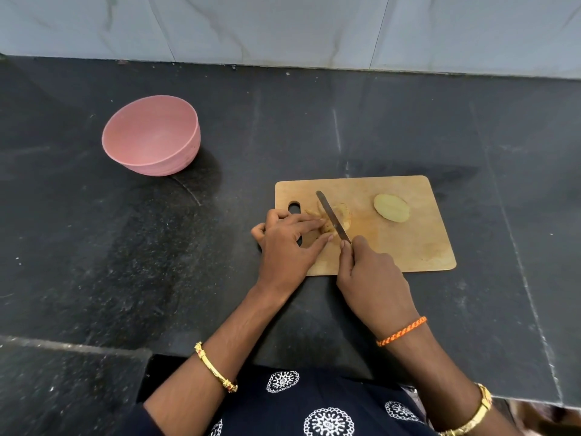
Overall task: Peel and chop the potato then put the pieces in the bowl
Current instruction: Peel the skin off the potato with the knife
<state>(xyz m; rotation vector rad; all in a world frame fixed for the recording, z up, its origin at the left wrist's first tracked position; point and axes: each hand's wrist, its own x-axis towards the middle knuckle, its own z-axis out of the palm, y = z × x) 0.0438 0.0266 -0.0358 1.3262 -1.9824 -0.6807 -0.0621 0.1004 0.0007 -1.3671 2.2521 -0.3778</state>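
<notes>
A wooden cutting board [408,243] lies on the dark counter. On its left part sits a piece of peeled potato [341,215], partly cut. My left hand [287,243] holds it steady with thumb and fingertips. My right hand [371,275] grips the handle of a knife [331,215], whose blade lies across the potato piece. A potato half [391,208] rests cut side down on the board's far right part. An empty pink bowl [151,135] stands to the far left on the counter.
The black stone counter [314,127] runs back to a pale tiled wall [283,26]. Its front edge steps in at the lower left, close to my body. The cutting board has a handle slot [294,206] at its left end, beside my left hand.
</notes>
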